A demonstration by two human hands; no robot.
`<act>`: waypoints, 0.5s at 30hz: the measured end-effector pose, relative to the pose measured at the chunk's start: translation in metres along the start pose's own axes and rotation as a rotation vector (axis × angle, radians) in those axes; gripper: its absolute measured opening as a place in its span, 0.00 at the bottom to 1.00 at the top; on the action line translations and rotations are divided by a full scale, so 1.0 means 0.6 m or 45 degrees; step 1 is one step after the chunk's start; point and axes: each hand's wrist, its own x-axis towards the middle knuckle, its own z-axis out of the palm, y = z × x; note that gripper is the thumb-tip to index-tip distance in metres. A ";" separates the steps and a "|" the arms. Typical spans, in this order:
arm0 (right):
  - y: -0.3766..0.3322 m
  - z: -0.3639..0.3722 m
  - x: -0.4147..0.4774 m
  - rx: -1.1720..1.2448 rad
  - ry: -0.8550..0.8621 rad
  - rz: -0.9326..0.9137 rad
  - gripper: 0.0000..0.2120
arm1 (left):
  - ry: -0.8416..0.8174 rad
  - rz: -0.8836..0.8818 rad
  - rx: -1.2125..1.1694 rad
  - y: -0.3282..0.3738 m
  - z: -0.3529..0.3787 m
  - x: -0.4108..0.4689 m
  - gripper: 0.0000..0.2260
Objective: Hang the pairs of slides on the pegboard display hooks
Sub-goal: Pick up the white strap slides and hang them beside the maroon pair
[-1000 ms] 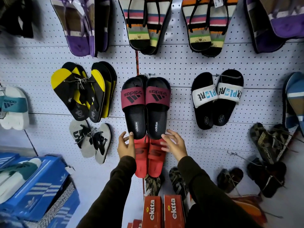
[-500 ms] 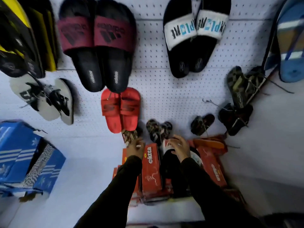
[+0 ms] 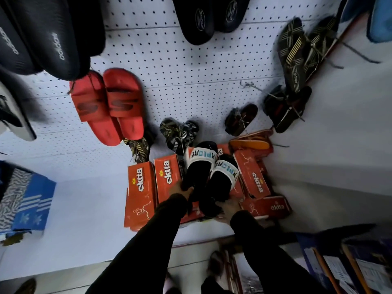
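Note:
A pair of black slides with white lettered straps (image 3: 209,172) lies over the red shoe boxes at the foot of the white pegboard (image 3: 191,71). My left hand (image 3: 180,188) grips the heel of the left slide. My right hand (image 3: 228,209) holds the heel of the right slide from below. Both arms wear dark sleeves. A red pair of slides (image 3: 110,107) hangs on the pegboard up and to the left. A bare wire hook (image 3: 247,84) sticks out of the board to the right.
Red "ekta" boxes (image 3: 141,187) are stacked against the board's base. Black Adidas slides (image 3: 48,35) hang top left; striped sandals (image 3: 180,132) and dark pairs (image 3: 292,60) hang lower and right. Blue Adidas boxes (image 3: 27,202) stand at the left. Orange flip-flops (image 3: 250,143) lie on the boxes.
My view has dropped from the hanging rows to the floor boxes. Both hands left the red slides on the board, reached down and took hold of the black-and-white pair.

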 end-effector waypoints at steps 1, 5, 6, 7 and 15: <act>0.001 0.003 0.004 0.043 0.018 -0.017 0.25 | 0.002 -0.037 -0.029 -0.003 0.001 0.004 0.24; 0.001 -0.007 0.001 0.089 0.069 -0.079 0.24 | -0.089 -0.226 -0.362 -0.012 -0.002 0.005 0.19; -0.001 -0.012 -0.002 0.091 0.068 -0.086 0.24 | -0.104 -0.246 -0.444 -0.014 -0.005 -0.001 0.19; -0.002 -0.016 -0.006 0.094 0.061 -0.099 0.23 | -0.117 -0.253 -0.494 -0.016 -0.008 -0.009 0.19; -0.045 -0.014 -0.076 0.156 0.023 -0.362 0.23 | -0.023 -0.124 -0.853 -0.012 -0.023 -0.081 0.19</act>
